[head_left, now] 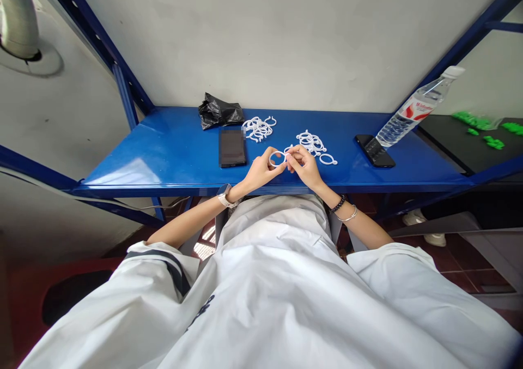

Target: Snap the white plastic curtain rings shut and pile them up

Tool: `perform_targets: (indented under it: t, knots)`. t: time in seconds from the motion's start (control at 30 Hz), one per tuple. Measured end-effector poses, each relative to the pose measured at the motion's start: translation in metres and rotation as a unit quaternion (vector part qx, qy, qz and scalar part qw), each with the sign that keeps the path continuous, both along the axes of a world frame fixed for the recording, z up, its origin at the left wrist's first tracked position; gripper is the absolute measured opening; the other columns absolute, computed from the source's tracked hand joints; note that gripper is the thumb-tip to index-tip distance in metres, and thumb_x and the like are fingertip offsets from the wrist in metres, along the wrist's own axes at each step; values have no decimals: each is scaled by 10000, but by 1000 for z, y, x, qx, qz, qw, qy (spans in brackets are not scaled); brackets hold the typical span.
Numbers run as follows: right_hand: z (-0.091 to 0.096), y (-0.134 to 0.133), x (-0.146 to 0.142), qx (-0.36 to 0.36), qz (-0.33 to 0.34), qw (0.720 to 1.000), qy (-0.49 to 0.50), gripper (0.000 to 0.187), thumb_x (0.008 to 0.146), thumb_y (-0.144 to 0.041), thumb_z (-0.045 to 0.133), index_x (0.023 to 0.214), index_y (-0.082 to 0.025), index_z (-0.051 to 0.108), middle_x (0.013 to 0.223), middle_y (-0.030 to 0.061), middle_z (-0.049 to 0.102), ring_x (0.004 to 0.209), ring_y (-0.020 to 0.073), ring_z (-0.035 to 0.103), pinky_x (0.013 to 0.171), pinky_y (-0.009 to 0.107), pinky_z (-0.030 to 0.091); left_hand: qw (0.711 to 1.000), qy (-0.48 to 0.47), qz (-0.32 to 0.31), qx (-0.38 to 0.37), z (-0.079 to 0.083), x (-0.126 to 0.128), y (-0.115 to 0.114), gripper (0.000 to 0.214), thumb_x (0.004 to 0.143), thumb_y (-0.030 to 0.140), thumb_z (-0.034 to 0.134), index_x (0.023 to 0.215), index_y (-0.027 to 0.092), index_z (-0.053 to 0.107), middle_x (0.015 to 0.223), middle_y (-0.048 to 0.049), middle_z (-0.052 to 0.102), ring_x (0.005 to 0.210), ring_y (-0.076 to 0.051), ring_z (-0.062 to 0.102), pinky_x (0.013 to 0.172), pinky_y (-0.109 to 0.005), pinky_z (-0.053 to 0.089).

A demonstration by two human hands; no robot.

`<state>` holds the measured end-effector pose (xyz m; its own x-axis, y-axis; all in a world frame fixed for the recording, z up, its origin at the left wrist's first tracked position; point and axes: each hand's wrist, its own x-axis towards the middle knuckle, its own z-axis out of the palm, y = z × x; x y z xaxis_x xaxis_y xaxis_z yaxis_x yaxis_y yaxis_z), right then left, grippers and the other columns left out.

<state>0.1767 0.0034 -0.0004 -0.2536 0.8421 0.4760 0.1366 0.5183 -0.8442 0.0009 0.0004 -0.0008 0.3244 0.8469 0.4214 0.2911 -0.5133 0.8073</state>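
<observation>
Holding one thin white plastic ring point(276, 151) just above the front part of the glossy blue metal tabletop point(180, 151), the left hand point(261, 168) is pinching its near-left side between thumb and fingers; the right hand point(304, 167) is pinching at its right end, fingertips pressed together (exact contact hidden, cannot tell more). Progress, judged only: a tangled heap of white, seemingly gapped rings point(256, 129) is lying to the left, and a second heap of white, seemingly closed rings point(310, 141) is lying to the right, suggesting work partly done, with the left heap remaining. A single white knobbed ring point(335, 162) is lying beside the right heap. Surroundings: a black rectangular phone point(232, 150) is sitting near the left heap, a crumpled black plastic bag point(220, 112) behind it; a second black phone point(376, 152) and a clear red-labelled water bottle point(408, 113) are occupying the right end, obstructing neither hand.
</observation>
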Motion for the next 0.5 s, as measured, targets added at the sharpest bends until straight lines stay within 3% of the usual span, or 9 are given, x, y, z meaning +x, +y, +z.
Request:
perform_targets:
  t: [0.1, 0.3, 0.4, 0.5]
  knots:
    - [3, 4, 8, 81, -82, 991, -67, 290, 948, -521, 563, 948, -233, 592, 660, -27, 611, 598, 141, 589, 624, 285, 488, 1000, 16, 6, -7, -1, -1, 0, 325, 904, 459, 592, 1051, 189, 485, 437, 134, 369, 373, -72, 336, 456, -199, 224]
    - [0, 33, 43, 176, -242, 933, -199, 164, 948, -344, 546, 863, -214, 597, 852, 61, 675, 828, 228, 613, 814, 385, 499, 998, 52, 18, -10, 1, -3, 0, 202, 918, 329, 530, 1054, 180, 517, 440, 121, 406, 394, -87, 375, 492, -205, 258]
    - [-7, 42, 52, 176, -267, 912, -257, 116, 929, -283, 537, 953, -198, 612, 1019, 106, 674, 983, 282, 583, 900, 454, 479, 997, 79, 11, 10, 2, -3, 0, 116, 901, 289, 518, 891, 180, 557, 433, 97, 412, 407, -89, 352, 497, -220, 267]
    - [-10, 39, 48, 188, -247, 907, -284, 148, 932, -250, 510, 1027, -191, 607, 1093, 125, 652, 1060, 306, 560, 953, 488, 457, 994, 104, 11, 24, 1, -2, 2, 167, 885, 290, 515, 778, 177, 573, 436, 80, 403, 425, -94, 360, 502, -230, 270]
